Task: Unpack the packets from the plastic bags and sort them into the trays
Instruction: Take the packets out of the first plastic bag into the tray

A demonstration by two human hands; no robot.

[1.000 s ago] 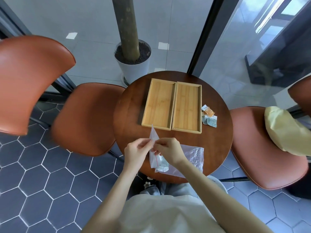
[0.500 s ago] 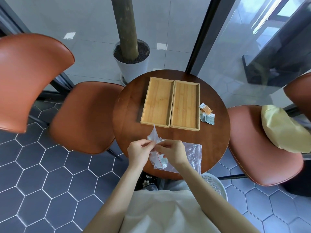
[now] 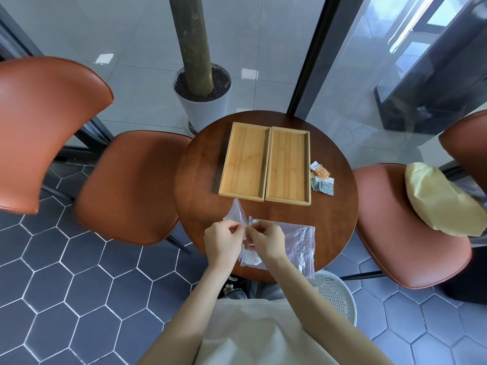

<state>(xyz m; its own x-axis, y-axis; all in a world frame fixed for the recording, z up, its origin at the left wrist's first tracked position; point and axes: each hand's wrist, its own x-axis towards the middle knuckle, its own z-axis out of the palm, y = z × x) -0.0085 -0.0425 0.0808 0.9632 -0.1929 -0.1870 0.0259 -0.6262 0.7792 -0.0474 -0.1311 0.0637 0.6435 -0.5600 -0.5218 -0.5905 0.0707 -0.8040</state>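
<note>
My left hand (image 3: 224,242) and my right hand (image 3: 264,241) both pinch the mouth of a small clear plastic bag (image 3: 235,214) with a red zip line, held over the near edge of the round table. Its contents are hard to make out. A larger clear plastic bag (image 3: 300,241) lies flat under my right hand. Two bamboo trays, the left tray (image 3: 243,160) and the right tray (image 3: 288,164), sit side by side with nothing in them. An orange packet (image 3: 320,171) and a grey-green packet (image 3: 324,185) lie right of the trays.
The dark round wooden table (image 3: 200,175) is ringed by orange chairs, the left chair (image 3: 126,185) and the right chair (image 3: 405,233), which carries a cream cushion (image 3: 437,201). A potted trunk (image 3: 201,101) stands behind. A white mesh basket (image 3: 334,293) sits on the floor by my right arm.
My hands have pulled slightly apart on the small bag's mouth and its upper flap has tipped left. The trays and loose packets have not moved.
</note>
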